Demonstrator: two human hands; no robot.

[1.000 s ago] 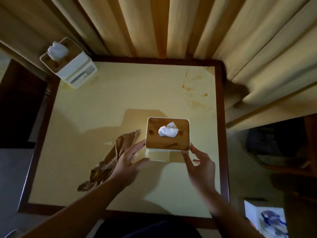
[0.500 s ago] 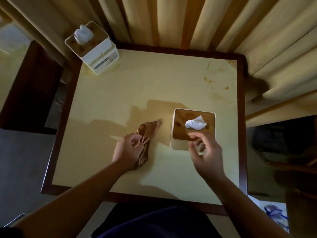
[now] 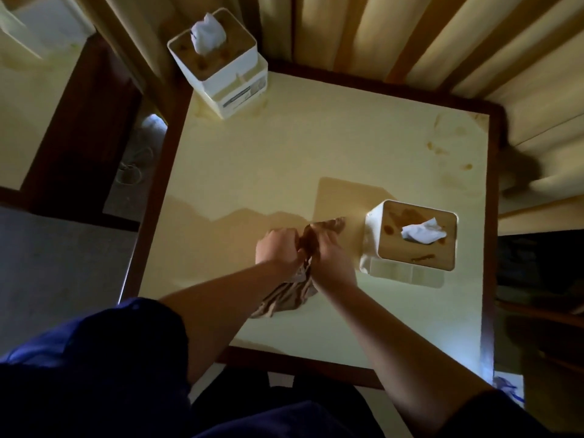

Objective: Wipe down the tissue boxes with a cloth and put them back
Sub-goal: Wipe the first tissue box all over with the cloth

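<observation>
Boxes sit at two spots on the yellow tabletop (image 3: 284,147). One tissue box (image 3: 221,61) stands at the far left corner, with a white tissue sticking up. Near the middle, the left hand (image 3: 278,252) is closed in a fist on the brown cloth (image 3: 294,279). Half a second ago only this hand held the cloth. Now the right hand (image 3: 331,263) has let go of the other box and come over, and its fingers (image 3: 327,240) are closed on the cloth too. Both hands bunch it up between them, and its loose end lies on the tabletop. The second tissue box (image 3: 414,245) stands alone just to the right, stained on top.
</observation>
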